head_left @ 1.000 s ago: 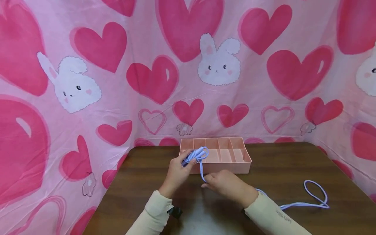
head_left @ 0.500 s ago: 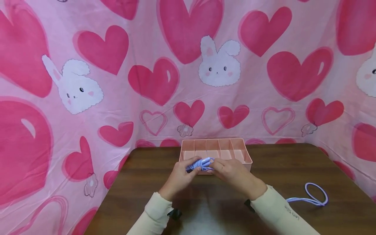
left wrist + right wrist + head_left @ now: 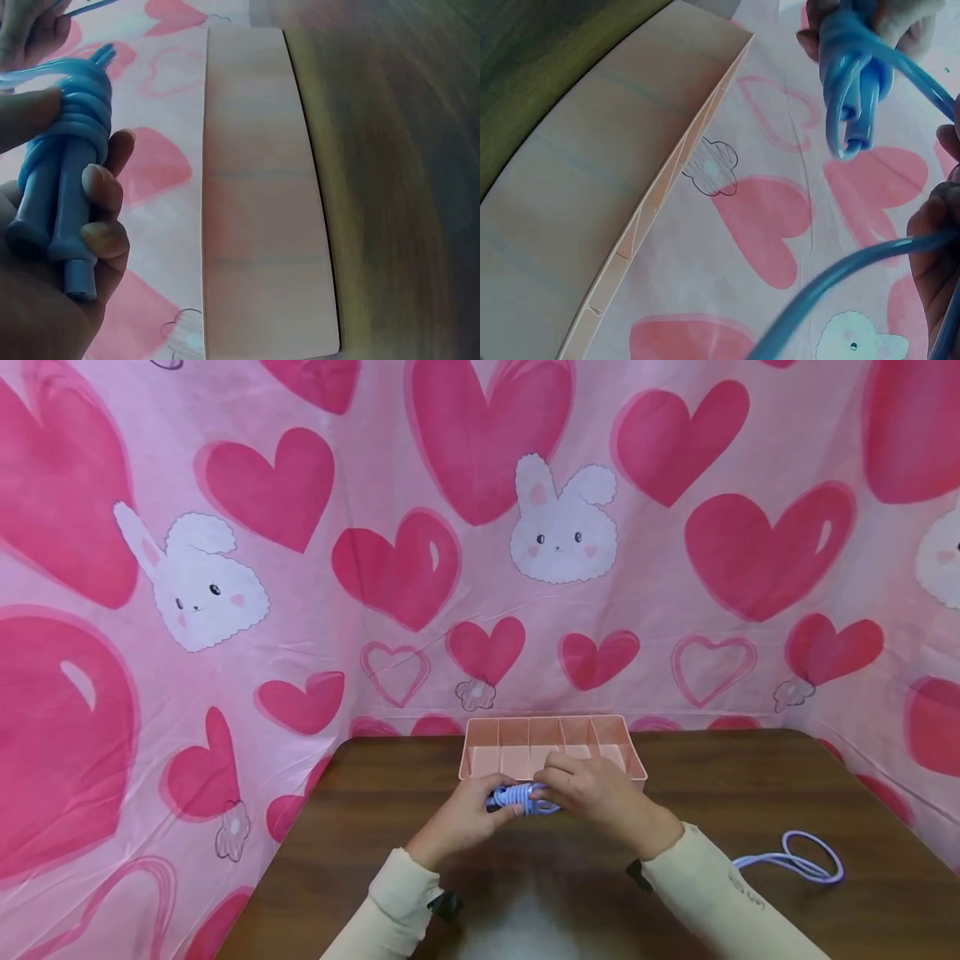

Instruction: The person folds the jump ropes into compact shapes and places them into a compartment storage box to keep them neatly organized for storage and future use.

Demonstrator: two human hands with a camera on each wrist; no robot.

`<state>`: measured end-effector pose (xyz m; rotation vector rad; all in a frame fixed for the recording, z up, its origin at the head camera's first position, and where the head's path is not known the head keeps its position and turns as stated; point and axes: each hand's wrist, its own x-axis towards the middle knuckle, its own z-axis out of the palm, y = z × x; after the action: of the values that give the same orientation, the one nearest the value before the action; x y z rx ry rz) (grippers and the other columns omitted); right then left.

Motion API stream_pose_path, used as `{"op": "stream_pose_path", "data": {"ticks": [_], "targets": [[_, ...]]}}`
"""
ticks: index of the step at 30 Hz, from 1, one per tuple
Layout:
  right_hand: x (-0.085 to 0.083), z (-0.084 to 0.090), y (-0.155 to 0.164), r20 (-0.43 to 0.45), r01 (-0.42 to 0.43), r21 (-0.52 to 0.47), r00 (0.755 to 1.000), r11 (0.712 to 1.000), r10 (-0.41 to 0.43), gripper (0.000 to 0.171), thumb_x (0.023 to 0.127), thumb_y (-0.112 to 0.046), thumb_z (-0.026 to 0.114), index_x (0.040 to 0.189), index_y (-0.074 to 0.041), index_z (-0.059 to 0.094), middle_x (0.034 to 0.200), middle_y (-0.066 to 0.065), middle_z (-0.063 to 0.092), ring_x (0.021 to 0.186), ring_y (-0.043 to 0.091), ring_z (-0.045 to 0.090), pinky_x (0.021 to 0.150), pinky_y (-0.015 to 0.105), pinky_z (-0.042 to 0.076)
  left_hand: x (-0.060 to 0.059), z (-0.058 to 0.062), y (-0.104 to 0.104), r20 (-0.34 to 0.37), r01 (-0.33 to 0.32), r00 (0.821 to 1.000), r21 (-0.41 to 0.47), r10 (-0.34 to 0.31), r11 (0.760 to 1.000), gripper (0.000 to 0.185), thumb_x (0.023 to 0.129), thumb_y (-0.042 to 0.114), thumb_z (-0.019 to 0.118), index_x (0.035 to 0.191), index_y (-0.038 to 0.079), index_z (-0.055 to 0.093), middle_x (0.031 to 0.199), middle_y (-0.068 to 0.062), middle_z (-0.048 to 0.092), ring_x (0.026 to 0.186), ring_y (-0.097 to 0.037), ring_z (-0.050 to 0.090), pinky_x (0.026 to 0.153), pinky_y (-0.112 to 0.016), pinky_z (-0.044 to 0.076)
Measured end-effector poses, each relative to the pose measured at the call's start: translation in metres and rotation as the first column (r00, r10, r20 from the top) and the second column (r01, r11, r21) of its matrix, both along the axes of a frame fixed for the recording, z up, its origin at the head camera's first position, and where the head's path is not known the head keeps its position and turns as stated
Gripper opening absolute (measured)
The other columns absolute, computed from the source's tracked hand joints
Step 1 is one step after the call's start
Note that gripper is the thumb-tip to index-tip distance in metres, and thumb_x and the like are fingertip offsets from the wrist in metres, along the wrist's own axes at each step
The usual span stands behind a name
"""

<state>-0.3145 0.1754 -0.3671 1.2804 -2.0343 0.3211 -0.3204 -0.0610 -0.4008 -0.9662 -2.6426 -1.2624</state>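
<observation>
A blue-lavender jump rope [image 3: 517, 799] is bundled, its cord wound in several turns around its two handles [image 3: 75, 195]. My left hand [image 3: 461, 820] grips the bundle, thumb across the coils and fingers curled under the handles in the left wrist view. Beside the bundle, my right hand [image 3: 603, 797] pinches the cord. From the wound turns [image 3: 855, 75] a taut length of cord [image 3: 922, 84] runs to the right hand in the right wrist view, and more cord [image 3: 817, 285] trails from that hand. The right fingertips are partly cut off there.
Behind the hands, at the back of the wooden table [image 3: 375, 785], stands a pink box [image 3: 482, 762] with several compartments. A loose loop of the rope's cord [image 3: 825, 879] lies on the table at the right. A pink heart-patterned cloth [image 3: 450, 585] hangs behind.
The right hand has risen from below the bundle, cord in its fingers, to the bundle's right side. The left hand has come down slightly with the jump rope, and the loose cord at right has shortened.
</observation>
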Motion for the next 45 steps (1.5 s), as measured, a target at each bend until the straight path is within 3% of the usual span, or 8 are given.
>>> {"op": "stream_pose_path", "data": {"ticks": [5,11,21,27,31,37,42,45], "targets": [[-0.008,0.000,0.004,0.020,0.054,-0.035,0.998,0.998,-0.053,0.038,0.075,-0.026,0.086,0.107,-0.015,0.068,0.094,-0.004,0.064,0.073,0.010,0.064,0.065,0.027,0.055,0.001,0.000,0.003,-0.008,0.106,0.994,-0.003,-0.106,0.994,0.034,0.089,0.026,0.072,0.120,0.015,0.065,0.105,0.009,0.064,0.088,-0.009,0.060,0.081,-0.026,0.051],[-0.014,-0.002,0.009,0.100,0.127,-0.020,0.987,0.992,-0.125,0.028,0.076,-0.028,0.084,0.099,-0.017,0.071,0.088,-0.006,0.063,0.069,0.008,0.061,0.065,0.026,0.054,0.001,0.001,0.003,-0.062,0.158,0.986,0.015,-0.157,0.987,0.035,0.087,0.023,0.074,0.120,0.016,0.066,0.110,0.008,0.063,0.093,-0.010,0.057,0.086,-0.028,0.050],[-0.024,-0.006,0.010,0.204,0.142,0.011,0.969,0.990,-0.141,0.018,0.083,-0.023,0.079,0.098,-0.020,0.070,0.085,-0.009,0.062,0.074,0.008,0.058,0.068,0.025,0.053,0.004,0.008,0.001,0.037,0.189,0.979,0.202,-0.201,0.961,0.032,0.090,0.022,0.071,0.121,0.011,0.065,0.108,0.002,0.063,0.096,-0.018,0.058,0.082,-0.033,0.052],[-0.025,-0.026,0.010,0.315,0.126,-0.028,0.942,0.992,-0.111,0.027,0.083,-0.016,0.078,0.109,-0.014,0.069,0.097,-0.004,0.067,0.085,0.012,0.063,0.076,0.032,0.054,0.003,0.005,-0.003,0.003,0.123,0.992,0.230,-0.127,0.966,0.030,0.090,0.014,0.071,0.118,0.007,0.065,0.108,-0.003,0.064,0.094,-0.018,0.057,0.081,-0.031,0.052],[-0.023,-0.038,0.007,0.360,0.144,-0.035,0.925,0.989,-0.122,0.028,0.088,-0.020,0.073,0.115,-0.014,0.068,0.098,-0.005,0.069,0.087,0.011,0.066,0.079,0.034,0.055,0.004,0.007,-0.004,0.007,0.060,0.998,0.277,-0.065,0.959,0.030,0.089,0.005,0.069,0.119,0.000,0.063,0.107,-0.011,0.063,0.091,-0.020,0.056,0.077,-0.031,0.052],[-0.021,-0.051,0.001,0.338,0.139,-0.006,0.932,0.990,-0.129,0.010,0.092,-0.022,0.069,0.096,-0.016,0.061,0.071,-0.014,0.051,0.065,0.006,0.053,0.062,0.029,0.051,0.017,0.027,-0.001,0.005,-0.054,0.998,0.309,0.055,0.949,0.027,0.089,0.001,0.068,0.114,-0.007,0.063,0.101,-0.017,0.063,0.084,-0.018,0.055,0.071,-0.028,0.051],[-0.016,-0.053,-0.003,0.317,0.130,-0.040,0.942,0.991,-0.111,0.017,0.090,-0.017,0.071,0.103,-0.013,0.062,0.079,-0.011,0.058,0.071,0.007,0.057,0.067,0.033,0.053,0.021,0.033,0.002,0.023,-0.167,0.985,0.370,0.171,0.914,0.026,0.087,0.000,0.071,0.111,-0.007,0.064,0.098,-0.015,0.063,0.081,-0.018,0.056,0.069,-0.025,0.052],[-0.012,-0.052,-0.008,0.333,0.114,-0.039,0.938,0.993,-0.095,0.013,0.091,-0.018,0.070,0.099,-0.013,0.061,0.078,-0.010,0.055,0.071,0.008,0.054,0.067,0.031,0.052,0.020,0.031,0.003,-0.022,-0.187,0.977,0.382,0.211,0.905,0.027,0.086,0.000,0.072,0.112,-0.007,0.065,0.099,-0.017,0.064,0.083,-0.021,0.057,0.069,-0.026,0.053]]}}
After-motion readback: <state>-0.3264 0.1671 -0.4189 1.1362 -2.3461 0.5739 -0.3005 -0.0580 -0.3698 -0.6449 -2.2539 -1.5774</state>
